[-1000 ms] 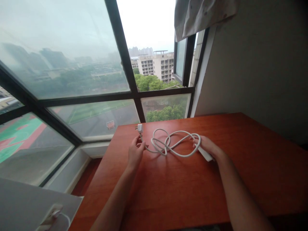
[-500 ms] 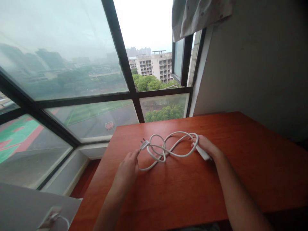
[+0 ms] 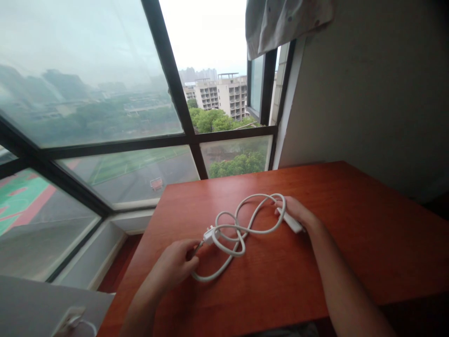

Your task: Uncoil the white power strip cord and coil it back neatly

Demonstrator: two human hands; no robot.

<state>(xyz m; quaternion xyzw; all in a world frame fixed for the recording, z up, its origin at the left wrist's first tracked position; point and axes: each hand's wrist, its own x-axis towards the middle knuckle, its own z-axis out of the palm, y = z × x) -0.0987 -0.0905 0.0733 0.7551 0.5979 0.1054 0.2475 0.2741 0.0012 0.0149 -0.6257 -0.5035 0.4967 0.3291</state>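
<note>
A white power cord (image 3: 261, 231) lies in loose, crossing loops on the reddish-brown table. My left hand (image 3: 177, 262) pinches the cord just behind its white plug (image 3: 210, 235), whose prongs point up and away from me. From that hand a loop of cord curves along the table toward the crossings. At the other end, my right hand (image 3: 296, 210) is closed around a slim white block that looks like a power strip (image 3: 291, 222). Part of the strip is hidden under the fingers.
The wooden table (image 3: 252, 290) reaches toward a dark-framed window (image 3: 191, 139), partly swung outward at right. A grey curtain (image 3: 277, 23) hangs at the top. Lower left, a wall socket (image 3: 72, 320) has a white plug in it. A plain wall (image 3: 361, 103) rises at right.
My left hand has moved toward me and slightly left, pulling the cord's near loop wider and lower. The plug sits a little lower. My right hand has stayed on the power strip.
</note>
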